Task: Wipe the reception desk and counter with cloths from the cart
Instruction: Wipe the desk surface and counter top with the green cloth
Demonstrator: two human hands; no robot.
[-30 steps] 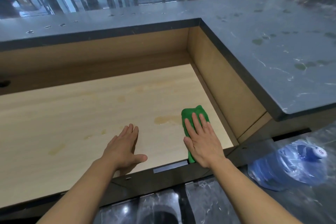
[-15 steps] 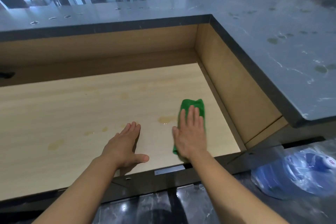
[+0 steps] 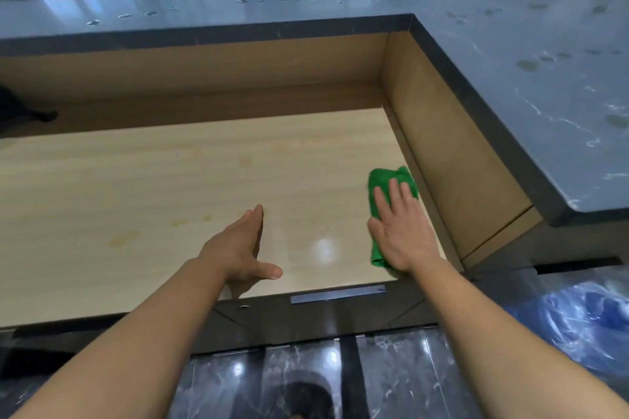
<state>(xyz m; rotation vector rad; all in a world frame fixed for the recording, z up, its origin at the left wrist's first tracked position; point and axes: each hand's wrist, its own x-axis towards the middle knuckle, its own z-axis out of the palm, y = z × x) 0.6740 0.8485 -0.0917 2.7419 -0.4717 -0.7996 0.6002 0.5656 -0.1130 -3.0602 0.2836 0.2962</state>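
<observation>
Pressing down on the green cloth (image 3: 391, 180), the right hand (image 3: 403, 235) is laid flat near the right end of the wooden surface (image 3: 170, 173). Its fingers (image 3: 394, 192) are held straight and close together on top of the cloth, not curled round it. The cloth is folded into a long strip. Its far end shows beyond the fingertips and its near end shows beside the heel of the palm. It lies just beside the side wall under the raised grey surface (image 3: 510, 85). The left hand (image 3: 238, 248) is set on the wood well apart from the cloth, fingers straight and together, thumb spread. Yellowish stains (image 3: 122, 239) are seen to its left. Smudges are seen on the grey top. A blue bottle (image 3: 585, 316) is blurred at lower right.
</observation>
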